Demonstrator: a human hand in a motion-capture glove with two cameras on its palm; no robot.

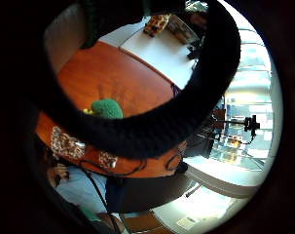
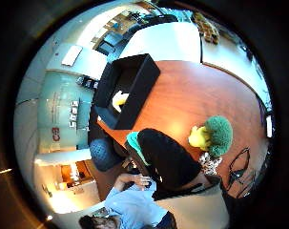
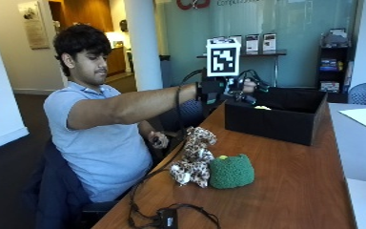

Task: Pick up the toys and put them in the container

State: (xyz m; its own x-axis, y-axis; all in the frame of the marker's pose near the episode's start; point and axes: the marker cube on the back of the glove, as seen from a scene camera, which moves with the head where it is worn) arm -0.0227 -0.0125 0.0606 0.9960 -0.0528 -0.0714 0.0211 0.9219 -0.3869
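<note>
While stretched out over the near rim of the black container (image 3: 278, 121), right hand (image 3: 237, 90) sits up at the far end of the wooden counter (image 3: 284, 181), arm fully extended. Can't tell honestly whether the fingers are curled or straight, too much glove gear in the way, and can't make out anything held. Looks like something yellow (image 2: 119, 99) lying inside the container, showing in the thumb-side palm view and peeking just over the rim in the outside view. Can't say what kind of toy.

Still out on the counter, well apart from the container: a spotted leopard plush (image 3: 192, 155) propped upright, touching a green-and-yellow plush toy (image 3: 232, 171) right beside it. Green fuzzy part with a yellow bit poking out, kinda broccoli-looking from the thumb-side palm view (image 2: 213, 136). Same green toy partly peeking past the glove strap in the little-finger-side view (image 1: 107, 108).

Near the front edge of the counter, a black cable (image 3: 164, 217) looped around. Bare hand (image 3: 159, 140) down low by the counter edge, not touching any toy.
</note>
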